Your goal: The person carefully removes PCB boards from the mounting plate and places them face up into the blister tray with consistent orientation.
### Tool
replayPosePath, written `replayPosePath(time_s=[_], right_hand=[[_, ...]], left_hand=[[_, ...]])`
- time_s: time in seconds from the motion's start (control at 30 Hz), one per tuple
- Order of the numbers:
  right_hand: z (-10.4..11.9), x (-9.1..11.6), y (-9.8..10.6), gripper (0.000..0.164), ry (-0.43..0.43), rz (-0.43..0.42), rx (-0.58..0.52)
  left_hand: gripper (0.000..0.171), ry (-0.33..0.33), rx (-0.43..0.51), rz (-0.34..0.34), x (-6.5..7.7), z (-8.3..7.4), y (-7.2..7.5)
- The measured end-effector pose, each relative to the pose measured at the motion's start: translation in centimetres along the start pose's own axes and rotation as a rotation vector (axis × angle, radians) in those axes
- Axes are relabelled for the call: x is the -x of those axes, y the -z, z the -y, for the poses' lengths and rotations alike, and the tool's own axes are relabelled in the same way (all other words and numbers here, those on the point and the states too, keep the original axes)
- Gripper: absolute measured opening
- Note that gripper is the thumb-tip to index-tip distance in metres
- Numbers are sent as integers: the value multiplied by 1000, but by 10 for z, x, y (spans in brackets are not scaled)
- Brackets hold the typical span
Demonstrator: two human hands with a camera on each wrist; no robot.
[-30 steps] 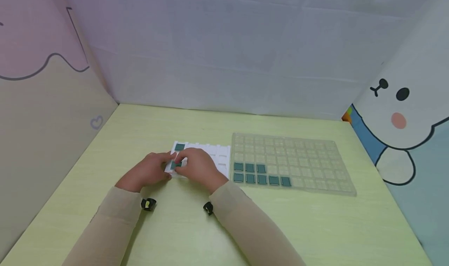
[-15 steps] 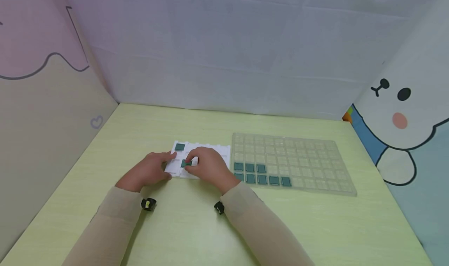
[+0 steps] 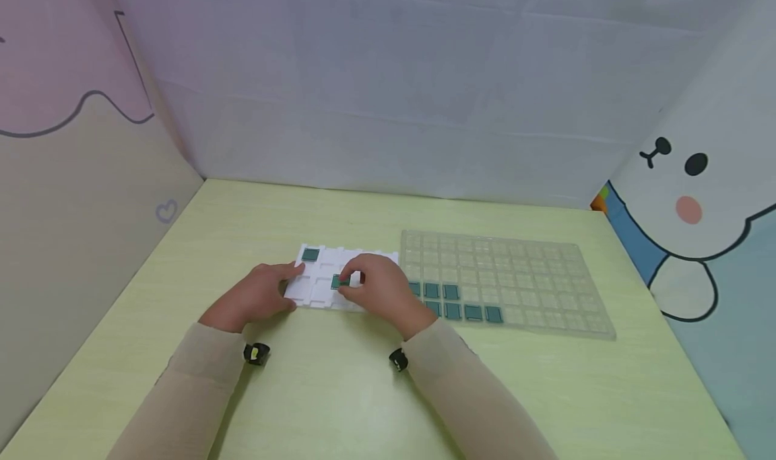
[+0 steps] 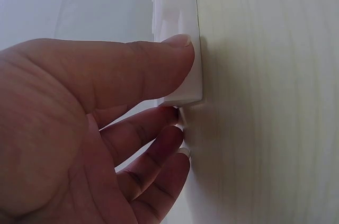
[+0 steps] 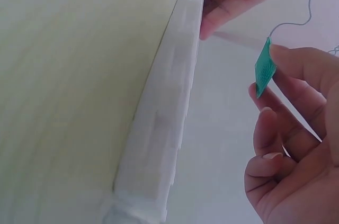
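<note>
In the head view my right hand (image 3: pixel 382 288) pinches a small green chip (image 3: pixel 339 282) above a white compartment tray (image 3: pixel 315 290). The right wrist view shows this flat chip (image 5: pixel 265 69) on edge between thumb and fingertips, raised off the tray (image 5: pixel 164 102). My left hand (image 3: pixel 262 297) grips the tray's left end. In the left wrist view its thumb lies against the tray's near side (image 4: pixel 183 78), the other fingers curled at the left end. Another green chip (image 3: pixel 310 254) sits in the tray's far left compartment. My right hand covers part of the tray's right side.
Right beside the white tray lies a larger clear plastic tray (image 3: pixel 527 278) with many pockets. Several green chips (image 3: pixel 452 310) fill pockets at its near left; my right hand partly hides some. A pale wall (image 3: pixel 388 110) stands behind the table (image 3: pixel 315 392).
My right hand has moved rightward over the white tray with the green chip pinched, from the near left compartment toward the middle. The left hand has stayed in place.
</note>
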State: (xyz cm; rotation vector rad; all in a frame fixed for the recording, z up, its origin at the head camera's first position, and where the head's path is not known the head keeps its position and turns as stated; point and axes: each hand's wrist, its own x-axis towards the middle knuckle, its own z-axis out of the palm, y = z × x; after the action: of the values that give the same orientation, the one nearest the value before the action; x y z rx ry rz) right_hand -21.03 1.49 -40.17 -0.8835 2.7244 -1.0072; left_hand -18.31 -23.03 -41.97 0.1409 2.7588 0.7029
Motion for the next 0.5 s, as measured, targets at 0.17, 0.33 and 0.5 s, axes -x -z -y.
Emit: replayPosePath(time_s=[0.17,0.33,0.5], right_hand=[[-3,7,9,8,-13,-5,-6],[-7,12,15,9,-42,3,16],[-13,18,19,10,-40,-13,14]], left_hand=[[76,10,-10,-1,-1,0,-2],[77,19,-9,-2,-1,0,-2],[77,6,-12,-6,-1,0,-2]])
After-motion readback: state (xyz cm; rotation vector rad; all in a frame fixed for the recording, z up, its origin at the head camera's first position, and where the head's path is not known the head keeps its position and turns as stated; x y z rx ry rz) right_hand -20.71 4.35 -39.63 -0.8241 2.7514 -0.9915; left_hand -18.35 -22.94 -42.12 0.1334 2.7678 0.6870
